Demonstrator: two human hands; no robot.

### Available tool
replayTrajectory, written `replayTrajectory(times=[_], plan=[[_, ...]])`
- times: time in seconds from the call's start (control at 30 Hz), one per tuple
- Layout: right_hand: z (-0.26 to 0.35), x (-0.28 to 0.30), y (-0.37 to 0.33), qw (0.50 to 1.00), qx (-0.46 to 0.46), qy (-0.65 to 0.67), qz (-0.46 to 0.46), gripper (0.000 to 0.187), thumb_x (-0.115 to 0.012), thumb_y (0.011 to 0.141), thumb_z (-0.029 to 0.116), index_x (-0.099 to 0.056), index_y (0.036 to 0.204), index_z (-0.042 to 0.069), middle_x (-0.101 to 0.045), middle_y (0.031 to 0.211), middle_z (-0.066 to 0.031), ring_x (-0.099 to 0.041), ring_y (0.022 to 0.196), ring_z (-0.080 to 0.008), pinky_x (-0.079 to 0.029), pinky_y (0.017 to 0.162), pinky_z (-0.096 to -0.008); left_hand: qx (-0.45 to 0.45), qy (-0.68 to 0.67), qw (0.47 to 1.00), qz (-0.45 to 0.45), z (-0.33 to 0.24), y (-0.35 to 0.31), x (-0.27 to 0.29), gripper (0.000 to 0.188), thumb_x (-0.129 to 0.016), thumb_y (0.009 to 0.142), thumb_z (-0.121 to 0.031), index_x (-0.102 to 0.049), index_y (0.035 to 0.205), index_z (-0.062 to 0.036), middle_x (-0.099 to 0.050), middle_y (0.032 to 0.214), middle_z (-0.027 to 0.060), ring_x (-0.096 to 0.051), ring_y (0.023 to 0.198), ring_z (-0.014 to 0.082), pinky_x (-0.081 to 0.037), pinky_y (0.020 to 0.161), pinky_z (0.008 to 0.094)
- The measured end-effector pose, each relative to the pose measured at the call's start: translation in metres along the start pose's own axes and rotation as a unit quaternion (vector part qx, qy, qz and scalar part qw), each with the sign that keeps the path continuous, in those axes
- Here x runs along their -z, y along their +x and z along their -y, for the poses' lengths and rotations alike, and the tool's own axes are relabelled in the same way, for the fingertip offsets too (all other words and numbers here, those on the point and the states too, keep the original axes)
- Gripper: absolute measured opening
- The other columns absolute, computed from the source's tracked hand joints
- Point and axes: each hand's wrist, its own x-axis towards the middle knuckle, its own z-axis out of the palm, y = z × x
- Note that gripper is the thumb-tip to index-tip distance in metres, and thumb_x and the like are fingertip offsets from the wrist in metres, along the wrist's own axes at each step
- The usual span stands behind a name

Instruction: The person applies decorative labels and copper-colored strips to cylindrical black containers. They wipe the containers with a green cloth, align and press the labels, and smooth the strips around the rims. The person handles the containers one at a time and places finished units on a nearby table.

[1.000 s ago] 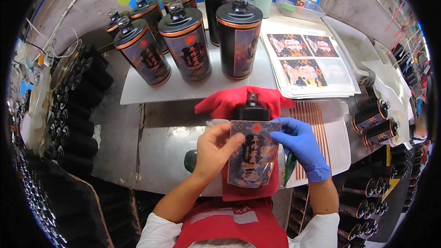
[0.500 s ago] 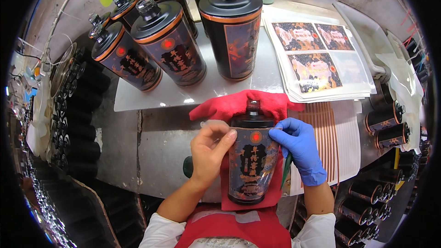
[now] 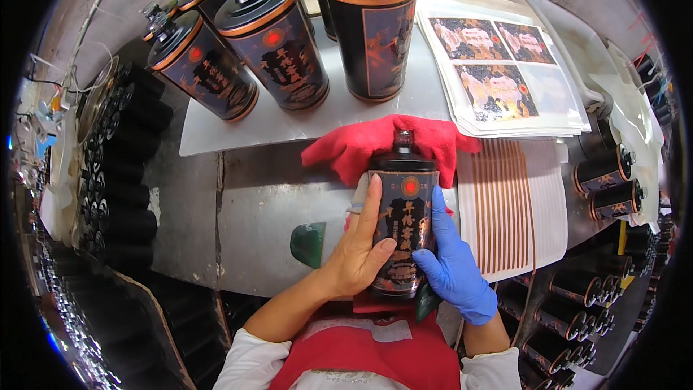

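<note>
A black bottle [image 3: 401,235] with a dark floral label and a red dot lies in front of me, its neck away from me on a red cloth [image 3: 345,146]. My bare left hand [image 3: 359,253] grips its left side, thumb on the label. My right hand [image 3: 451,263], in a blue glove, grips the right side, thumb on the label's lower right. Below the gloved hand, against the bottle, shows a dark green flat piece [image 3: 427,302]; whether my hidden fingers hold it I cannot tell. Another green flat piece [image 3: 308,244] lies on the metal table left of my left hand.
Several labelled black bottles [image 3: 274,47] stand on a pale board [image 3: 206,133] beyond the cloth. To the right are printed sheets [image 3: 480,72] and a brown-striped sheet [image 3: 502,209]. More black bottles [image 3: 570,285] fill racks at right; dark bottles [image 3: 126,188] stack at left.
My hands have moved from pinching the label's upper corners to gripping the bottle's sides. The label now lies closer against the bottle. The left green piece shows more fully, and the view has shifted.
</note>
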Motion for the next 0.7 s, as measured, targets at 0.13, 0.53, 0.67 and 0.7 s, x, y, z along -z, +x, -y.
replayTrajectory(times=[0.13,0.53,0.67,0.7], plan=[[0.004,-0.004,-0.007,1.0,-0.02,0.008,-0.003,0.086,-0.057,0.088,0.038,-0.002,0.147,0.008,-0.035,0.138,-0.0231,-0.043,0.124,-0.0359,-0.036,0.099,-0.036,-0.036,0.073,0.997,0.013,-0.002,0.003,0.006,0.079,-0.047,0.092,-0.031,0.001,0.144,0.0044,-0.008,0.148,0.0292,-0.012,0.138,0.041,-0.012,0.11,0.0392],[-0.019,-0.006,-0.014,0.999,-0.03,0.002,-0.017,0.08,-0.05,0.09,0.041,-0.002,0.147,0.012,-0.042,0.137,-0.0221,-0.05,0.118,-0.0334,-0.039,0.096,-0.0342,-0.007,-0.057,0.998,-0.001,0.011,0.014,0.005,0.077,-0.04,0.095,-0.044,0.002,0.147,-0.0061,-0.023,0.147,0.0215,-0.028,0.134,0.0313,-0.023,0.107,0.0337],[-0.022,-0.003,-0.015,0.999,-0.044,0.005,0.011,0.082,-0.052,0.089,0.043,-0.001,0.148,0.016,-0.049,0.129,-0.0206,-0.06,0.096,-0.0309,-0.044,0.086,-0.0355,-0.021,-0.024,0.999,-0.004,0.016,0.015,0.008,0.076,-0.039,0.095,-0.046,0.001,0.147,-0.0063,-0.026,0.145,0.023,-0.029,0.134,0.0331,-0.023,0.107,0.034],[-0.023,-0.001,-0.015,0.998,-0.053,0.02,0.023,0.083,-0.053,0.088,0.043,-0.001,0.148,0.017,-0.051,0.126,-0.0194,-0.061,0.088,-0.0294,-0.045,0.082,-0.0357,-0.012,-0.036,0.999,0.007,0.015,0.016,0.01,0.076,-0.039,0.095,-0.046,0.001,0.147,-0.0061,-0.025,0.146,0.0234,-0.029,0.134,0.0338,-0.023,0.107,0.0342]])
